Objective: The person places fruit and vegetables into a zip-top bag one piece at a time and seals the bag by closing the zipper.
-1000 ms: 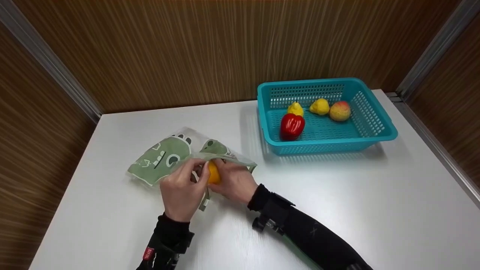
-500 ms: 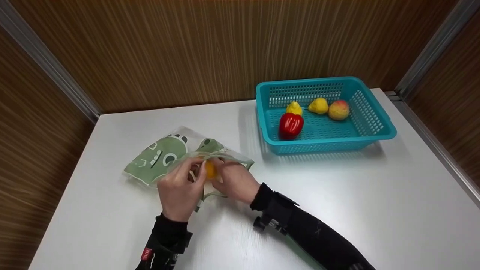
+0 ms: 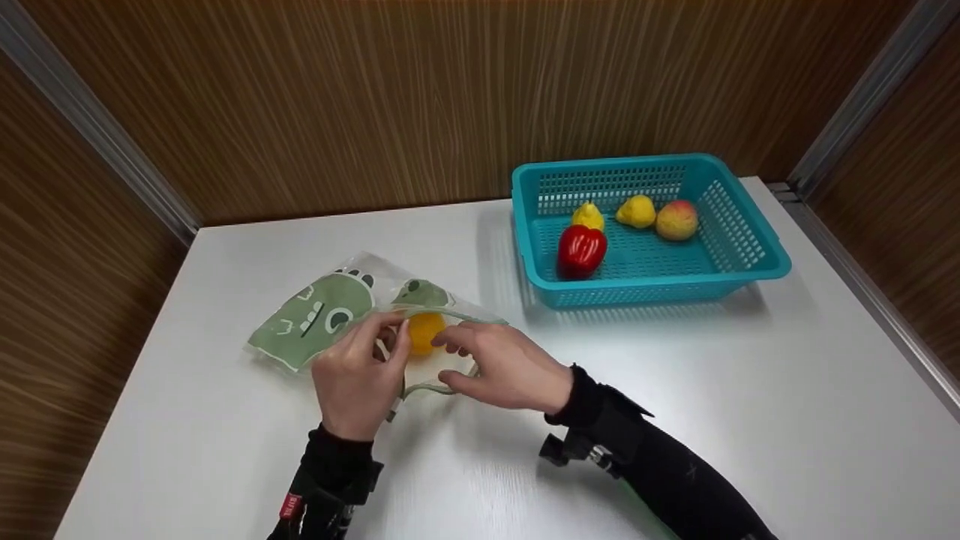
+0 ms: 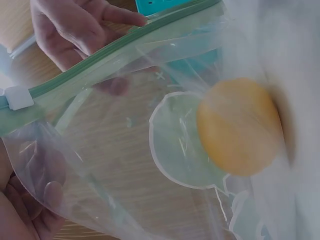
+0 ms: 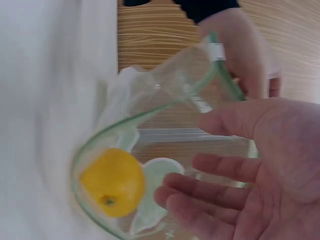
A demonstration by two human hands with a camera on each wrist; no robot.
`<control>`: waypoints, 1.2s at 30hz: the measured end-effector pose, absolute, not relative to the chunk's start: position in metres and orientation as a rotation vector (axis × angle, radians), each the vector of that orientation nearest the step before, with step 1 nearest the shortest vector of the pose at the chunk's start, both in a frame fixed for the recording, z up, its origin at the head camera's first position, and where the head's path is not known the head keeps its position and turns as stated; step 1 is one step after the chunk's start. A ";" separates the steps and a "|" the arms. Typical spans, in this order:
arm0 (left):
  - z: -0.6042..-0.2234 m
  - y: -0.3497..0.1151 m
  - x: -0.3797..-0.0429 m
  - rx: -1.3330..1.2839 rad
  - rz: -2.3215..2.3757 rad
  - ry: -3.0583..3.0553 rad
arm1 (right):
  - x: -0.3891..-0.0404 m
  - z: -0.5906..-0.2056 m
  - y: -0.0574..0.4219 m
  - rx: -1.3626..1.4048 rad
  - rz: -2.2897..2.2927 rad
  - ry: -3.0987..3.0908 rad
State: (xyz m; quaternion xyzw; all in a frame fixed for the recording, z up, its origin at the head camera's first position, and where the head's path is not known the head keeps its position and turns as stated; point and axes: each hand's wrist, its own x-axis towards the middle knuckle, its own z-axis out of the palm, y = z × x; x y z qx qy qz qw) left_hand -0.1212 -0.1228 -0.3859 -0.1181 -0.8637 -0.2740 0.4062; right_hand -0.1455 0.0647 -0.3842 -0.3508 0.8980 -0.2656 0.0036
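Note:
A clear zip bag [image 3: 311, 322] with green cartoon prints lies on the table, its green-edged mouth held apart. My left hand [image 3: 356, 379] pinches the near side of that mouth between thumb and fingers. Just inside the bag sits an orange [image 3: 424, 332]; its green stem spot shows in the right wrist view, where the orange [image 5: 114, 182] rests apart from the fingers. My right hand [image 3: 514, 367] is at the mouth with fingers loosely spread, holding nothing. A white slider [image 4: 19, 98] sits on the zip strip in the left wrist view.
At the back right stands a turquoise basket [image 3: 667, 283]. It holds a red bell pepper [image 3: 581, 252], two yellow pear-shaped fruits [image 3: 637, 212] and a peach [image 3: 676, 220]. Wood-grain panels [image 3: 360, 105] border the white table [image 3: 675, 382] at the back and sides.
My right hand has let go of the orange inside the bag and drawn back to the right, its fingers spreading. My left hand keeps its pinch on the bag.

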 end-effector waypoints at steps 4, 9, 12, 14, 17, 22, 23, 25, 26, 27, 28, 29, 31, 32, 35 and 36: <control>-0.385 -0.123 -0.122 -0.300 -0.695 -2.183 | -0.146 -0.372 0.077 -1.065 -0.926 2.766; -0.385 -0.124 -0.123 -0.307 -0.709 -2.177 | -0.151 -0.366 0.091 -0.998 -0.987 2.815; -0.385 -0.124 -0.123 -0.310 -0.709 -2.174 | -0.155 -0.366 0.097 -0.975 -1.008 2.843; -0.385 -0.125 -0.123 -0.310 -0.704 -2.179 | -0.157 -0.365 0.100 -0.970 -1.024 2.857; -0.385 -0.125 -0.122 -0.311 -0.702 -2.181 | -0.159 -0.364 0.104 -0.960 -1.055 2.874; -0.385 -0.124 -0.123 -0.298 -0.695 -2.181 | -0.164 -0.362 0.115 -0.861 -1.149 2.903; -0.386 -0.124 -0.123 -0.299 -0.695 -2.181 | -0.165 -0.362 0.119 -0.834 -1.175 2.903; -0.386 -0.124 -0.123 -0.301 -0.699 -2.181 | -0.169 -0.362 0.127 -0.784 -1.227 2.903; -0.386 -0.124 -0.123 -0.302 -0.699 -2.183 | -0.171 -0.362 0.131 -0.764 -1.247 2.904; -0.386 -0.124 -0.123 -0.305 -0.701 -2.183 | -0.174 -0.363 0.136 -0.749 -1.259 2.912; -0.386 -0.124 -0.123 -0.307 -0.701 -2.184 | -0.177 -0.363 0.141 -0.729 -1.262 2.923; -0.386 -0.123 -0.123 -0.307 -0.699 -2.188 | -0.180 -0.363 0.146 -0.715 -1.260 2.937; -0.386 -0.123 -0.123 -0.309 -0.702 -2.187 | -0.188 -0.363 0.156 -0.685 -1.246 2.967; -0.386 -0.123 -0.123 -0.309 -0.702 -2.187 | -0.192 -0.363 0.161 -0.665 -1.236 2.980; -0.385 -0.124 -0.123 -0.304 -0.699 -2.198 | -0.206 -0.363 0.177 -0.569 -1.199 3.004; -0.385 -0.124 -0.123 -0.305 -0.700 -2.197 | -0.210 -0.363 0.182 -0.520 -1.179 3.010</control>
